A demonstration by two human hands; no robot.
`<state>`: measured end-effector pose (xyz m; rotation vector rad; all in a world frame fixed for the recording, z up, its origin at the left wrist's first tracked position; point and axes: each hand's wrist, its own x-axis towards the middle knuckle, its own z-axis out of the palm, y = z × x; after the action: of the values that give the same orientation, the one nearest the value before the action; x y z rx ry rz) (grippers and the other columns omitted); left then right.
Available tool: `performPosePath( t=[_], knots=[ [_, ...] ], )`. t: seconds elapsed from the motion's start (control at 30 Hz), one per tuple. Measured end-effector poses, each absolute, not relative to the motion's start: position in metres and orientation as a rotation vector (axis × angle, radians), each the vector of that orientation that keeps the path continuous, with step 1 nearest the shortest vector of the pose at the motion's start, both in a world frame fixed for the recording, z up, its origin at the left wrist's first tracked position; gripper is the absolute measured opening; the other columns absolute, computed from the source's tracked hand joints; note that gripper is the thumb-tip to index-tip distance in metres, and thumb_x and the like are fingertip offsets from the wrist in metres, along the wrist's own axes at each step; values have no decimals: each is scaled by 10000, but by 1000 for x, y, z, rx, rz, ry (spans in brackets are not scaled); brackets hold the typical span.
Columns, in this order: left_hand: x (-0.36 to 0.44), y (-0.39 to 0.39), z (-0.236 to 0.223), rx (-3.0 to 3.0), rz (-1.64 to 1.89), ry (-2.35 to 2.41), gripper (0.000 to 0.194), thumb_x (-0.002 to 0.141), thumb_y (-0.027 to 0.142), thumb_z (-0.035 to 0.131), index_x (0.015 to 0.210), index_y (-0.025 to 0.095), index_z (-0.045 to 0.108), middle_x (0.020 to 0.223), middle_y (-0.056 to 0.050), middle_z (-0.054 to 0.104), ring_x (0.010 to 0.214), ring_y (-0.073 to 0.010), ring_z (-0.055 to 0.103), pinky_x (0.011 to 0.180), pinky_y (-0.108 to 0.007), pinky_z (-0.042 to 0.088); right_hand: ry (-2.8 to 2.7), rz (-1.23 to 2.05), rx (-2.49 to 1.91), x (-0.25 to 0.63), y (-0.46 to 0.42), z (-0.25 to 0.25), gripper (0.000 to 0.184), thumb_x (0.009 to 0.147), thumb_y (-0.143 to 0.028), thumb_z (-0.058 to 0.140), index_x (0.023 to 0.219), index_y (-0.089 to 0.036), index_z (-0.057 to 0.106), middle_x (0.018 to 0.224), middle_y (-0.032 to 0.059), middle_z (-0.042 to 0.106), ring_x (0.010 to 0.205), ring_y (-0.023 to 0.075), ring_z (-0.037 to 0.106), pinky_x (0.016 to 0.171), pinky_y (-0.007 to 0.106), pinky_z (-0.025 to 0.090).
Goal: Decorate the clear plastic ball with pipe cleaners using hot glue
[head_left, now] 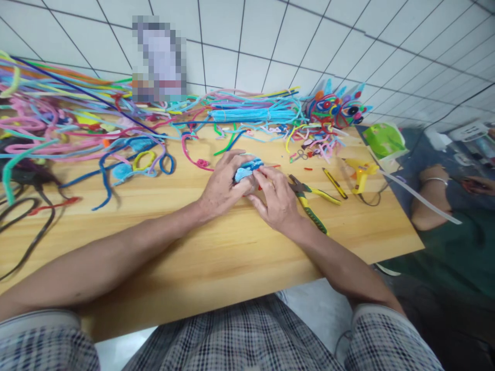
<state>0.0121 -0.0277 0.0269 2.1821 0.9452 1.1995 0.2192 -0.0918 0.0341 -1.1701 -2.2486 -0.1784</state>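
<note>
Viewed from beside the pale wooden table (216, 257), left to right. A looped black cable (28, 253) lies at the left edge. Along the far left edge runs a heap of multicoloured fuzzy craft stems (34, 123); a flat light-blue fuzzy disc (122, 172) lies in front of it. Past it, a tied bundle of light-blue fuzzy stems (251, 114) sits at the far edge.

Mid-table, the left hand (221, 185) is curled around a small light-blue and dark-blue fuzzy piece (245, 173). The right hand (279, 198) meets it from the other side, fingers bent narrow at the piece; whether they pinch it cannot be told.

Just beside the right hand: green-and-yellow-handled pliers (301, 189), jaws towards the far edge. Next, a slim yellow-and-black cutter (334, 183). Near the right edge: a yellow glue gun (362, 176).
</note>
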Motion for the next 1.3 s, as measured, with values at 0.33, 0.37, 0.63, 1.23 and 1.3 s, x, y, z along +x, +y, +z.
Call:
performPosePath(
  t=[0.33, 0.37, 0.63, 1.23, 1.3],
  knots=[
    [-5, -12, 41, 2021, 979, 756, 470, 1060, 405, 545, 1489, 268, 680, 1584, -88, 650, 1564, -289, 545, 1379, -514, 385, -2199, -158, -1212, 220, -88, 32, 589, 1095, -377, 621, 1635, -171, 508, 1500, 226, 647, 1421, 358, 630, 1205, 587, 569],
    [-7, -11, 42, 2000, 952, 744, 476, 1066, 413, 533, 1498, 277, 682, 1601, -76, 646, 1589, -292, 523, 1394, -516, 362, -2193, -145, -1218, 221, -87, 32, 597, 1094, -387, 625, 1639, -176, 504, 1498, 225, 648, 1418, 361, 631, 1205, 593, 567],
    [-14, 1, 41, 1775, 911, 667, 599, 1063, 651, 574, 1531, 291, 672, 1625, -75, 644, 1571, -353, 558, 1345, -541, 443, -2117, -152, -1233, 226, -79, 26, 573, 1104, -443, 606, 1615, -199, 519, 1470, 211, 657, 1379, 358, 658, 1178, 604, 585],
    [5, -7, 19, 1784, 1153, 595, 924, 757, 582, 989, 1541, 270, 612, 1609, -153, 616, 1544, -384, 571, 1326, -566, 455, -1920, -65, -1254, 224, -71, 16, 474, 1087, -469, 634, 1496, -236, 584, 1357, 170, 704, 1282, 332, 693, 1078, 569, 630],
    [6, -9, 19, 1758, 1222, 658, 740, 836, 554, 929, 1460, 256, 669, 1559, -147, 655, 1507, -358, 607, 1290, -539, 493, -1922, -55, -1247, 220, -74, 16, 449, 1099, -467, 612, 1486, -241, 591, 1342, 164, 710, 1272, 323, 698, 1074, 563, 633]
  ],
)
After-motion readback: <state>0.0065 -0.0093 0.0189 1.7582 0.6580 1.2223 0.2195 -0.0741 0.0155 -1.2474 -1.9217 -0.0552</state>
